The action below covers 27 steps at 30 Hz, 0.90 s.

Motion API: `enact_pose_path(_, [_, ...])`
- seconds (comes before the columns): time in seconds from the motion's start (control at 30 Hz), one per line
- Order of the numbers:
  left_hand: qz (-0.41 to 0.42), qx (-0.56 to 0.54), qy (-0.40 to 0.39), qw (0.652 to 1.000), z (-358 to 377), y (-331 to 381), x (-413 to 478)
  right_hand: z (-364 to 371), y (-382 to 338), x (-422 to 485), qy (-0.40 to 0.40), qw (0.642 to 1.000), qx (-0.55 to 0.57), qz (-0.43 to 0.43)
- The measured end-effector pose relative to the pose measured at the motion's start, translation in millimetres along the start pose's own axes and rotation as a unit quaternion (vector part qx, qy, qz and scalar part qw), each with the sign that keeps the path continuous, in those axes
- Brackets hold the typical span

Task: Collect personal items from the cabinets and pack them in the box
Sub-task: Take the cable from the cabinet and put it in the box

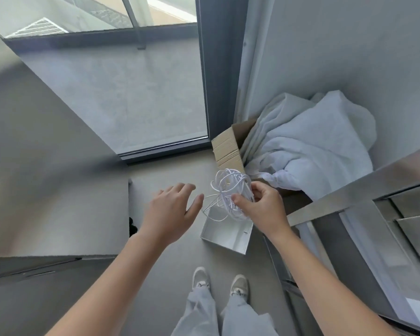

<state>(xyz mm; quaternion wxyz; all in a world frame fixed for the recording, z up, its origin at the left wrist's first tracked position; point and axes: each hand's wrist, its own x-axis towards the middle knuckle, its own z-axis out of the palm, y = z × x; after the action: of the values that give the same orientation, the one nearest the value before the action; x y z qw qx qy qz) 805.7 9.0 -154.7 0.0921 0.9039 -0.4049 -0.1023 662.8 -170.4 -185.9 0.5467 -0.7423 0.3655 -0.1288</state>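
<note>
Grey floor (175,258); right hand (260,209) fingers pinch white cord bundle (230,192).

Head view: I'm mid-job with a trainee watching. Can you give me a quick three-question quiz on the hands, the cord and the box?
1. True or false: the white cord bundle already lies in the cardboard box.
2. What fills the cardboard box? A) white cloth B) books C) shoes
3. Fill in: the left hand, beside the bundle, is ___ and holds nothing.

Key: 1 false, the right hand holds it in front of the box; 2 A; 3 open.
</note>
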Motion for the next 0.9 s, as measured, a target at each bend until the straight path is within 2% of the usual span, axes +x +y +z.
enact_pose_path(0.37, [-0.002,-0.057,-0.104,0.993,120,-37,27,53,110,17,0.062,0.994,0.025,0.092])
enact_pose_path(0.57, [-0.033,-0.052,-0.107,0.992,196,-50,15,88,195,13,0.052,0.987,0.077,0.130])
enact_pose_path(0.7, [-0.047,-0.061,-0.103,0.992,257,-51,-4,105,254,10,0.038,0.987,0.099,0.119])
enact_pose_path(0.9, [-0.081,-0.087,-0.107,0.987,334,-53,-29,117,322,10,0.066,0.982,0.121,0.127])
